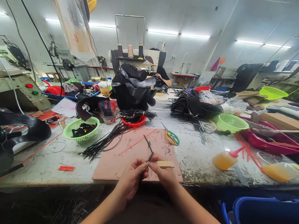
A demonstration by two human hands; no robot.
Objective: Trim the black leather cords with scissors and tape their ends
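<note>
At the front edge of the pink work mat [109, 161], my left hand [132, 175] and my right hand [164, 175] meet with thumbs and fingertips pinched together. Both hold a thin black strip [149, 146], whose free end points up and away from me over the mat. The small part between my fingertips is mostly hidden. A cream-coloured tape roll [167, 164] sits against the fingers of my right hand; I cannot tell whether it is held or lies on the mat. Scissors [172, 137] with yellow and green handles lie at the mat's far right corner.
Black strips [106, 140] fan out left of a red basket [133, 123]. A green basket [81, 132] holds black pieces; another green basket [232, 123] stands right. Glue bottles [225, 159] lie at right. Beyond, a sewing machine [161, 59] is piled with black leather; a person [163, 74] sits behind it.
</note>
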